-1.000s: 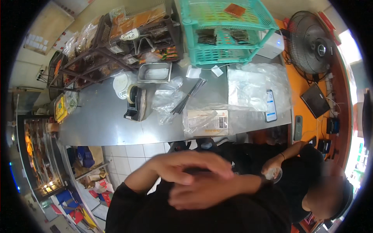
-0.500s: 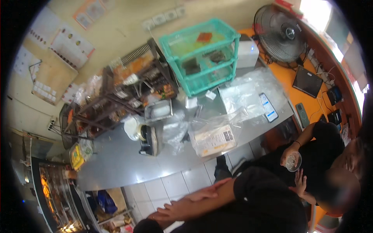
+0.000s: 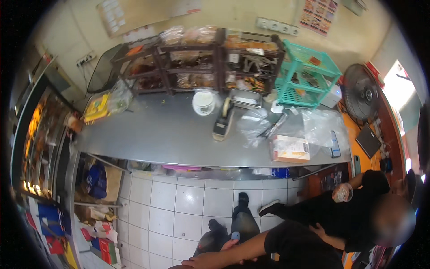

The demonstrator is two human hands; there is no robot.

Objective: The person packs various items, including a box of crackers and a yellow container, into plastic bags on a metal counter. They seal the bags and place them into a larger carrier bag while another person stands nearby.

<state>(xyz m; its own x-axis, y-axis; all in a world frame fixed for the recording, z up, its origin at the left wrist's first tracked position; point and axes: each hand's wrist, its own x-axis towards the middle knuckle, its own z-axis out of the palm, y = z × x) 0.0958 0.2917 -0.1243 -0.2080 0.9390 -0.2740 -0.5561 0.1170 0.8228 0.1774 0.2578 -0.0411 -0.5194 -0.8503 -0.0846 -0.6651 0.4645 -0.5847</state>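
My right forearm reaches leftward across the bottom edge from a black sleeve. My right hand lies there with its fingers stretched out, the rest of that spot cut off by the rim. Against the upper side of this forearm part of my left hand shows, mostly hidden behind it. A small pale-blue rounded thing sits at its fingers; I cannot make out what it is or whether it is held. Both hands are well below the metal table.
The table bears a white kitchen scale, a tape dispenser, a metal tray, plastic bags, a box and a phone. Brown racks and a turquoise rack stand behind. A co-worker's hand holds a clear cup.
The view has swung, so the table appears farther up and more floor shows. My crossed forearms sit lower in view, my left hand now mostly hidden. The co-worker's other hand has moved lower, away from the cup.
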